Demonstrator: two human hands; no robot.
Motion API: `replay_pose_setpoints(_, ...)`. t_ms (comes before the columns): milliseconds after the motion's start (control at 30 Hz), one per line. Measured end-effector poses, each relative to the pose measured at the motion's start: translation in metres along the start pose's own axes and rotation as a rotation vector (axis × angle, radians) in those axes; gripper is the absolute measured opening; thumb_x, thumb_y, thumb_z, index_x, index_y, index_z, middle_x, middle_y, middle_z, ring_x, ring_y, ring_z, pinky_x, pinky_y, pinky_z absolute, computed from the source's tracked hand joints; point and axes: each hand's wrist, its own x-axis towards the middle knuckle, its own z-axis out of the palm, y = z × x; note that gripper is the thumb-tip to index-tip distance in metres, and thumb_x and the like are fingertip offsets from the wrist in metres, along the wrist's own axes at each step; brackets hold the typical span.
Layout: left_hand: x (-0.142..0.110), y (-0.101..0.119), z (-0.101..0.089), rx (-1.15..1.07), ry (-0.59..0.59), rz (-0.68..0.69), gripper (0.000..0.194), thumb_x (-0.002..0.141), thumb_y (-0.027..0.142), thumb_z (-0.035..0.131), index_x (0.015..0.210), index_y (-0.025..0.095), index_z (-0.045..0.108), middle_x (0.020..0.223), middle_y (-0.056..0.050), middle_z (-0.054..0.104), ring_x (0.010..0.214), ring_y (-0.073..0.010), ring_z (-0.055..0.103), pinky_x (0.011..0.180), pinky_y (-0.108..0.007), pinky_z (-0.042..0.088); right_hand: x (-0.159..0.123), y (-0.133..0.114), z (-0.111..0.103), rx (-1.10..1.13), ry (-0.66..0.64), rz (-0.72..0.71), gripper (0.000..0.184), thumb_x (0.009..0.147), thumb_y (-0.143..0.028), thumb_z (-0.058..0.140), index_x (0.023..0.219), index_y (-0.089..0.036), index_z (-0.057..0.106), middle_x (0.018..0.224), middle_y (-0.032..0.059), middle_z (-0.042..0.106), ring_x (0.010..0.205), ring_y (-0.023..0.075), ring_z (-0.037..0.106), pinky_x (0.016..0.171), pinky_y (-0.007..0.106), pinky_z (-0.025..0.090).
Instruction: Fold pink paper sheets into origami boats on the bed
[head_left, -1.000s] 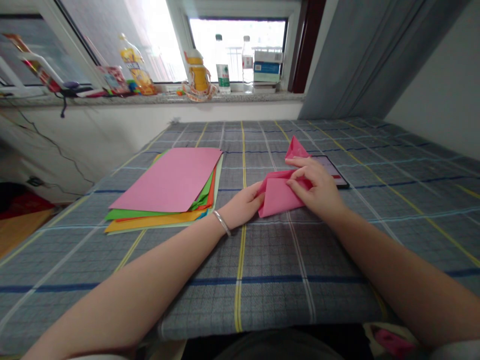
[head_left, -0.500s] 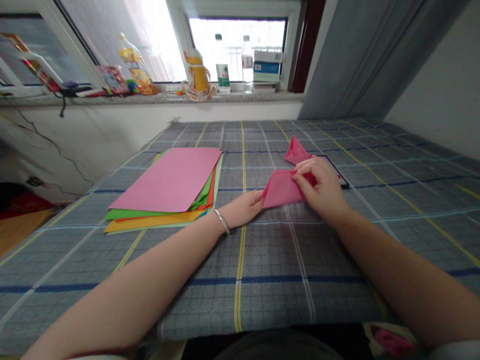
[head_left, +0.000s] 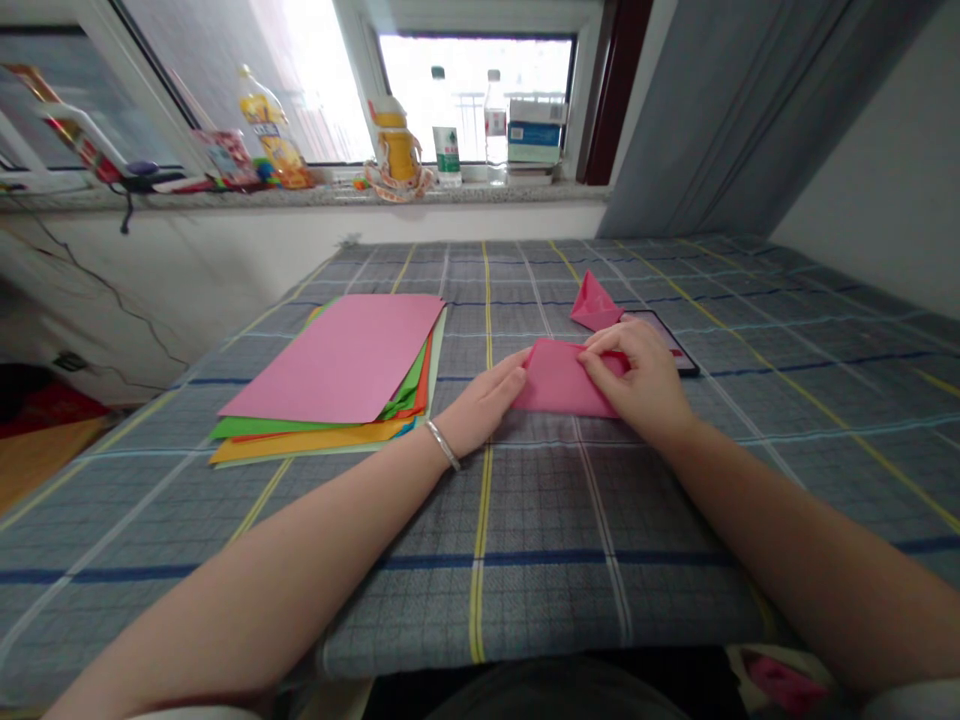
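A folded pink paper (head_left: 559, 378) lies flat on the checked grey cloth (head_left: 525, 520). My right hand (head_left: 637, 385) is closed on the paper's right part, fingertips pinching its upper edge. At the paper's left edge rests my left hand (head_left: 484, 405), fingers together and pressing on it, a silver bracelet on the wrist. A pointed flap of the same pink paper (head_left: 594, 303) sticks up just behind my right hand.
A stack of coloured sheets (head_left: 337, 375), pink on top, lies to the left. A dark phone (head_left: 667, 342) sits partly behind my right hand. Bottles (head_left: 446, 130) and boxes line the window sill. A grey curtain (head_left: 720, 110) hangs at the right.
The raised pink flap has been folded down flat onto the cloth. My left hand has slid forward onto the paper's left edge. My right hand stays on the paper.
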Motion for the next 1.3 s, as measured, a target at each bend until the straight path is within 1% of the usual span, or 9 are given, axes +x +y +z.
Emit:
replay_pose_setpoints(100, -0.002, 0.007, 0.006, 0.128, 0.097, 0.028, 0.041, 0.093, 0.039, 0.046, 0.125, 0.019, 0.059, 0.128, -0.008, 0.061, 0.119, -0.0226, 0.053, 0.105, -0.034, 0.037, -0.002, -0.004, 0.003, -0.014, -0.023, -0.004, 0.011, 0.083, -0.028, 0.062, 0.074, -0.026, 0.056, 0.078, 0.0012, 0.068, 0.082, 0.0222, 0.061, 0.089, 0.044, 0.043)
replay_pose_setpoints(200, -0.002, 0.010, 0.010, 0.243, 0.164, -0.021, 0.035, 0.094, 0.034, 0.045, 0.120, 0.019, 0.064, 0.119, -0.005, 0.066, 0.110, -0.0209, 0.058, 0.099, -0.031, 0.040, -0.004, -0.008, 0.006, -0.041, -0.031, 0.004, 0.009, 0.083, -0.028, 0.061, 0.075, -0.026, 0.057, 0.078, 0.0012, 0.067, 0.082, 0.0226, 0.061, 0.086, 0.043, 0.044)
replay_pose_setpoints(367, -0.001, 0.010, 0.013, 0.278, 0.177, -0.027, 0.034, 0.095, 0.032, 0.042, 0.116, 0.020, 0.066, 0.110, -0.002, 0.070, 0.102, -0.0197, 0.060, 0.090, -0.028, 0.044, -0.005, -0.009, 0.009, -0.072, -0.017, 0.011, 0.009, 0.084, -0.028, 0.061, 0.076, -0.026, 0.056, 0.079, 0.0009, 0.067, 0.083, 0.0229, 0.060, 0.084, 0.043, 0.043)
replay_pose_setpoints(533, -0.001, 0.010, 0.014, 0.315, 0.194, -0.037, 0.031, 0.094, 0.034, 0.044, 0.102, 0.019, 0.070, 0.088, -0.001, 0.070, 0.079, -0.0171, 0.060, 0.072, -0.025, 0.044, -0.005, -0.009, 0.010, -0.075, -0.009, 0.033, 0.010, 0.084, -0.029, 0.061, 0.077, -0.026, 0.055, 0.078, 0.0013, 0.066, 0.081, 0.0228, 0.059, 0.080, 0.042, 0.043)
replay_pose_setpoints(733, -0.002, 0.013, 0.019, 0.352, 0.235, -0.047, 0.031, 0.094, 0.036, 0.044, 0.086, 0.018, 0.068, 0.075, 0.000, 0.065, 0.069, -0.0154, 0.055, 0.066, -0.025, 0.041, -0.006, -0.012, 0.012, -0.042, 0.003, 0.069, 0.007, 0.085, -0.029, 0.059, 0.080, -0.026, 0.055, 0.080, 0.0013, 0.066, 0.081, 0.0225, 0.059, 0.079, 0.042, 0.042)
replay_pose_setpoints(967, 0.002, 0.004, 0.014, 0.243, 0.395, -0.081, 0.032, 0.095, 0.038, 0.039, 0.086, 0.018, 0.063, 0.081, 0.000, 0.063, 0.077, -0.0165, 0.055, 0.072, -0.025, 0.042, -0.004, -0.007, 0.009, -0.042, 0.015, 0.087, 0.008, 0.083, -0.027, 0.062, 0.091, -0.026, 0.061, 0.089, 0.0026, 0.068, 0.085, 0.0236, 0.061, 0.083, 0.042, 0.043)
replay_pose_setpoints(1133, 0.006, -0.007, 0.009, 0.184, 0.471, -0.079, 0.034, 0.094, 0.041, 0.041, 0.078, 0.017, 0.059, 0.078, -0.001, 0.059, 0.077, -0.0159, 0.053, 0.070, -0.025, 0.042, -0.005, 0.004, 0.013, 0.159, 0.041, 0.273, 0.017, 0.079, -0.027, 0.065, 0.095, -0.025, 0.063, 0.096, 0.0021, 0.068, 0.091, 0.0219, 0.061, 0.086, 0.040, 0.046)
replay_pose_setpoints(1200, 0.006, -0.009, 0.009, 0.116, 0.470, -0.075, 0.033, 0.092, 0.044, 0.045, 0.085, 0.017, 0.062, 0.078, -0.001, 0.060, 0.073, -0.0149, 0.053, 0.065, -0.024, 0.042, -0.006, 0.005, 0.016, 0.245, 0.064, 0.356, 0.022, 0.076, -0.028, 0.067, 0.097, -0.024, 0.062, 0.096, 0.0018, 0.067, 0.089, 0.0205, 0.061, 0.086, 0.040, 0.047)
replay_pose_setpoints(1300, 0.006, -0.009, 0.012, -0.096, 0.449, -0.085, 0.034, 0.087, 0.046, 0.055, 0.109, 0.020, 0.060, 0.076, 0.000, 0.059, 0.061, -0.0117, 0.050, 0.055, -0.021, 0.040, -0.007, 0.006, 0.020, 0.302, 0.079, 0.405, 0.024, 0.074, -0.027, 0.068, 0.097, -0.024, 0.061, 0.095, 0.0016, 0.065, 0.088, 0.0195, 0.060, 0.087, 0.039, 0.047)
